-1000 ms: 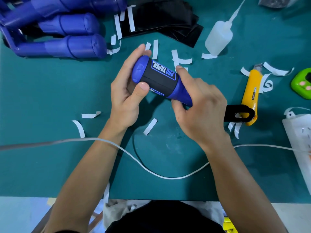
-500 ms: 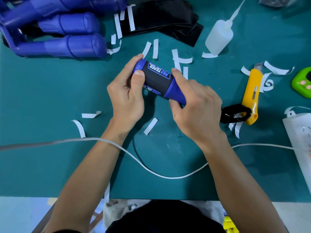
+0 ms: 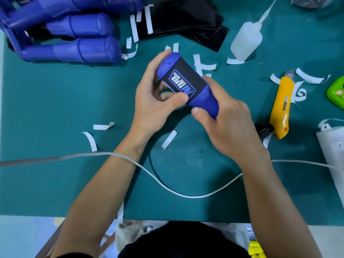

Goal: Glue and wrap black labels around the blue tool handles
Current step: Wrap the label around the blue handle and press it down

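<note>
Right, one blue tool handle [image 3: 205, 98] is sitting up off the green mat [image 3: 55, 101] at mid-scene, slanting from far left to near right, and two hands are sharing it. One black label [image 3: 189, 77] is wrapping its thick part, and the writing is reading "PRO TAPER" in pale letters inside a blue outline. The left hand [image 3: 152, 107] is cupping the capped far end, fingers curling behind it, thumb pressing on the label's near edge. The right hand [image 3: 230, 125] is gripping the narrower blue neck, fingers wrapping over it and thumb pinching from the near side.

Counting the rest: three more blue handles [image 3: 83, 50] are showing in the pile at far left. One heap of black label sheets [image 3: 186, 21] is lying far centre. One clear glue bottle [image 3: 245, 41] is lying just right of it. One yellow utility knife [image 3: 280, 107] is lying at right, its small print too fine to read. More than ten white paper strips [image 3: 169, 139] are littering the mat. One white cable [image 3: 167, 185] is looping under both forearms.
</note>
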